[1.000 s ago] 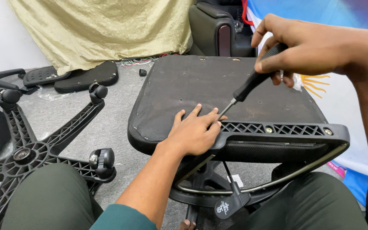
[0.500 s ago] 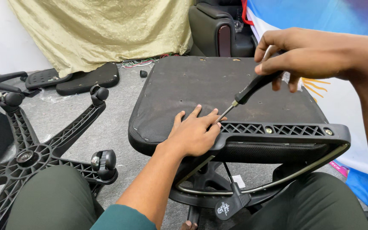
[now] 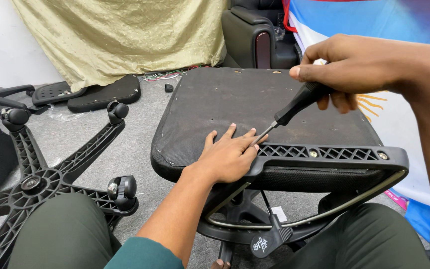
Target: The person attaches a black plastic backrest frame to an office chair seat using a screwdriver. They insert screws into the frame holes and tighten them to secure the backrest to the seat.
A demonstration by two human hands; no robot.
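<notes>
An upturned black chair seat (image 3: 235, 104) lies in front of me, its fabric underside up, with a black plastic lattice bracket (image 3: 334, 153) along its near edge. My left hand (image 3: 227, 155) rests flat on the seat at the bracket's left end, fingers spread. My right hand (image 3: 359, 67) grips the black handle of a screwdriver (image 3: 294, 107), whose metal tip slants down and meets the seat right beside my left fingertips. The screw under the tip is hidden by my fingers.
A black five-star chair base (image 3: 41, 179) with castors lies on the grey floor at left. Loose armrest pads (image 3: 103, 92) sit near a yellow-green cloth (image 3: 120, 35). A black armchair (image 3: 255, 40) stands behind; a blue-and-white banner (image 3: 389, 30) hangs at right. My knees (image 3: 60, 229) frame the bottom.
My right hand has shifted slightly right and down with the screwdriver, whose tip stays at the same spot. My left hand has not moved.
</notes>
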